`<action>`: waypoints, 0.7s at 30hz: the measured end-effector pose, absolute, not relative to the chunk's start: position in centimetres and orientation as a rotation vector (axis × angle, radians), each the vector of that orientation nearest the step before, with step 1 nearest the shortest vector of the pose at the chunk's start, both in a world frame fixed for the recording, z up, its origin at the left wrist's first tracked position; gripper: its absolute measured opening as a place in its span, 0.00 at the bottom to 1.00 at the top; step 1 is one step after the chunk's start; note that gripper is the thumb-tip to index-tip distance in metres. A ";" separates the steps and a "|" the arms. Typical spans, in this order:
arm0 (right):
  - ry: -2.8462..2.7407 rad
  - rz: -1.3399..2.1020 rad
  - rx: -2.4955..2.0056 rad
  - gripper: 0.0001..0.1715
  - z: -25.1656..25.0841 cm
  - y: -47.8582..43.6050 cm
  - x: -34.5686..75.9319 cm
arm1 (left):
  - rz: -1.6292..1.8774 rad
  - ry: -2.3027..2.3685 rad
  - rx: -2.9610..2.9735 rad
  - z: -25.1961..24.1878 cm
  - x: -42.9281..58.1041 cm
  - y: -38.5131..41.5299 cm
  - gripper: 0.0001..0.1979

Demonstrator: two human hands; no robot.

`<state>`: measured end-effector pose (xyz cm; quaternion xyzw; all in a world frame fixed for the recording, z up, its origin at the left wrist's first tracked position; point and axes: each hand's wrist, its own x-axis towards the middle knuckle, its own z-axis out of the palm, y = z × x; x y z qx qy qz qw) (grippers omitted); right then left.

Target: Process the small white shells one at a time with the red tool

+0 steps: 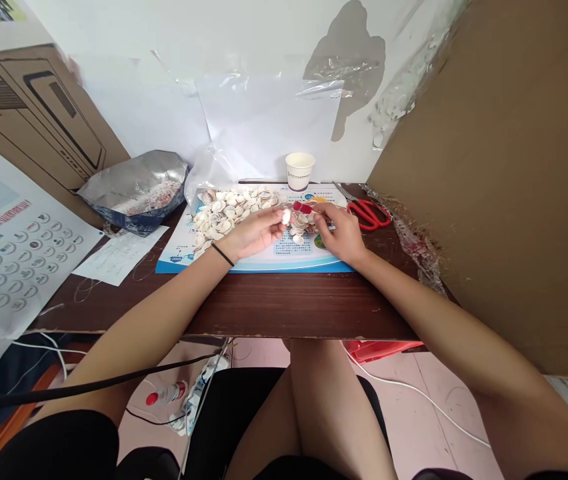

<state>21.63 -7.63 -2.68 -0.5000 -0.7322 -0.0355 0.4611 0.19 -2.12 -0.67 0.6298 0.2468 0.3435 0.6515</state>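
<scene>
My left hand (260,233), a black band round its wrist, pinches a small white seashell (286,217) between thumb and fingertips. Facing it, my right hand (341,230) has its fingers closed, with a small dark-red piece (303,208) at the fingertips; whether it grips this or something finer, I cannot tell. A heap of pale seashells (229,212) covers the left of a printed blue-and-white sheet (204,265). More loose shells (297,237) lie between and below my hands.
Behind the hands stands a paper cup (299,175). Red-handled scissors (370,213) lie at the right, beside a cardboard panel (494,187). At the left are an opened foil bag (139,187) with small bits inside, a clear plastic bag (214,170) and a paper slip (119,257).
</scene>
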 end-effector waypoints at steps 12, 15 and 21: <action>-1.851 -0.172 -1.144 0.19 -2.6 -7.8 21.3 | 0.683 0.522 1.139 -1.8 0.5 -1.9 0.14; -1.847 -0.191 -1.096 0.18 -2.7 -7.7 21.4 | 0.667 0.487 1.040 -1.8 0.6 -2.0 0.14; -1.855 -0.198 -1.055 0.15 -2.7 -7.5 21.7 | 0.658 0.446 0.985 -1.6 0.6 -2.1 0.10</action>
